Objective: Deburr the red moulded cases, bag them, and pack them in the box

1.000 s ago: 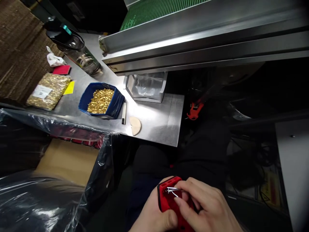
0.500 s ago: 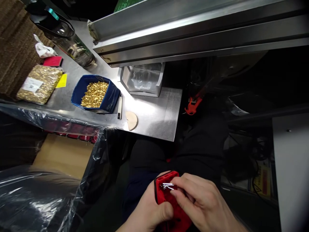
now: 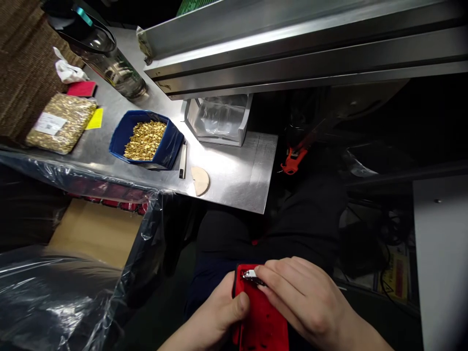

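Low in the head view, my left hand (image 3: 223,304) is closed around the left side of a red plastic housing (image 3: 261,321) with a black edge, its thumb lying over the rim. The housing's open inner face is turned up toward me, with small dark holes in it. My right hand (image 3: 305,295) pinches a small shiny metal part (image 3: 250,274) at the far end of the housing. Part of that piece is hidden by my fingers, and its exact kind does not show. The lower end of the housing runs out of the picture.
On the metal table (image 3: 234,183) stand a blue bin (image 3: 171,148) of small brass-coloured parts, a grey bin (image 3: 241,129) and a bottle (image 3: 126,78). A bag of parts (image 3: 66,124) and a wooden disc (image 3: 201,181) lie there. An aluminium beam (image 3: 292,63) crosses above; a plastic-lined box (image 3: 98,234) stands left.
My right hand has turned, its back now more upward, and the metal part has tilted with it. The housing has tipped so that more of its inside shows. My left thumb has shifted slightly left.
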`<state>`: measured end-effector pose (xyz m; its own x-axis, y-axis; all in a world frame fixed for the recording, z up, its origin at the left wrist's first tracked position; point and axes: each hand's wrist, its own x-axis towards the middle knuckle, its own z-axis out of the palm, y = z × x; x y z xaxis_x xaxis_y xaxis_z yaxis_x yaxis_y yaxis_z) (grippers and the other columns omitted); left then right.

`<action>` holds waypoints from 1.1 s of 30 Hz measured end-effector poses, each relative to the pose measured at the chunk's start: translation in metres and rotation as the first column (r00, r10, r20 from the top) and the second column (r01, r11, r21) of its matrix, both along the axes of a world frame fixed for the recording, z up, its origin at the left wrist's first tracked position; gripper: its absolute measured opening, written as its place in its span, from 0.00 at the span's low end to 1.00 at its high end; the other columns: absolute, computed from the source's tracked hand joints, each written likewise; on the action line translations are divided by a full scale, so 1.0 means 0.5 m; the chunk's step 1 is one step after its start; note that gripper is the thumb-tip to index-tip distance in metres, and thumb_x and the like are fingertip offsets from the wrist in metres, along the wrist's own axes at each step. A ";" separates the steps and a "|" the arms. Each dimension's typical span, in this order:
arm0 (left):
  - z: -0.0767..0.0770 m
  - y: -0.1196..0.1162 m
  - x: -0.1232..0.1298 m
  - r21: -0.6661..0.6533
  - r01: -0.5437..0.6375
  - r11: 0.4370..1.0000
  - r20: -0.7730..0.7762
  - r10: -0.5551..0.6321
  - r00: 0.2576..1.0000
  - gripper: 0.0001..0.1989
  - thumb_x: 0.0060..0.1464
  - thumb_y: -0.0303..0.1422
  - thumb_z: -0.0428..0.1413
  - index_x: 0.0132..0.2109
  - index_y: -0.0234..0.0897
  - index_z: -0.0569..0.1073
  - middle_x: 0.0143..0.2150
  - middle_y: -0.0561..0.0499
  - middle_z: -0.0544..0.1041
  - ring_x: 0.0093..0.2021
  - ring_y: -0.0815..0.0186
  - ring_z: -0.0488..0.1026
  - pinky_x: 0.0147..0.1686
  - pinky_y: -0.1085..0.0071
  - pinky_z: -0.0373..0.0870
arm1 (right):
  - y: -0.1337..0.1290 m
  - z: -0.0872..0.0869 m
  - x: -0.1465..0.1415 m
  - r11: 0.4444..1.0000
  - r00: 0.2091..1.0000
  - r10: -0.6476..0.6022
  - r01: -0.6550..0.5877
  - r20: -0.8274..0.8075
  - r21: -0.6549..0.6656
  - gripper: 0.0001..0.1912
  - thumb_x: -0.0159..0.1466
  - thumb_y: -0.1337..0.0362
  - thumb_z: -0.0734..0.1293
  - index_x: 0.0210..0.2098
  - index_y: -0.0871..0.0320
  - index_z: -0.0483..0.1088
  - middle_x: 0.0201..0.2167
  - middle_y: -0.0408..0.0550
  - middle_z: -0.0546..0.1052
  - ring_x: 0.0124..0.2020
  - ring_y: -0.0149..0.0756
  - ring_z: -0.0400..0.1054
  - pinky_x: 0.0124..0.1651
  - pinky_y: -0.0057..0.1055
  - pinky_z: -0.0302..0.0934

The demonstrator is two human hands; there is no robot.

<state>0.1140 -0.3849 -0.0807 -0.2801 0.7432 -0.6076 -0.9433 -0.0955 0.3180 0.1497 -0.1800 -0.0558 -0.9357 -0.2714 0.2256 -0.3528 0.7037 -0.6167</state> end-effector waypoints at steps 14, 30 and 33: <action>0.001 0.000 -0.016 0.001 0.079 0.997 -0.091 -0.079 0.993 0.38 0.47 0.58 0.66 0.57 0.34 0.76 0.48 0.41 0.80 0.46 0.56 0.77 0.45 0.66 0.72 | 0.028 -0.020 -0.012 0.994 0.999 -0.031 0.029 -0.015 -0.102 0.14 0.69 0.73 0.65 0.54 0.62 0.72 0.39 0.51 0.83 0.38 0.38 0.78 0.41 0.35 0.74; 0.026 -0.026 -0.009 0.067 0.099 0.993 -0.176 -0.086 0.981 0.42 0.55 0.51 0.65 0.70 0.48 0.57 0.68 0.40 0.66 0.64 0.50 0.68 0.61 0.54 0.64 | -0.015 -0.255 -0.358 0.880 0.843 -0.473 0.464 0.257 0.097 0.16 0.66 0.58 0.69 0.52 0.55 0.73 0.52 0.56 0.74 0.56 0.54 0.66 0.59 0.49 0.60; 0.035 -0.034 -0.010 0.015 0.126 0.992 -0.261 -0.118 0.958 0.40 0.58 0.49 0.63 0.70 0.47 0.56 0.63 0.40 0.69 0.59 0.52 0.71 0.58 0.55 0.66 | 0.003 -0.235 -0.319 0.881 0.839 -0.467 0.469 0.280 0.065 0.23 0.65 0.57 0.70 0.58 0.56 0.69 0.56 0.58 0.70 0.57 0.53 0.66 0.59 0.47 0.62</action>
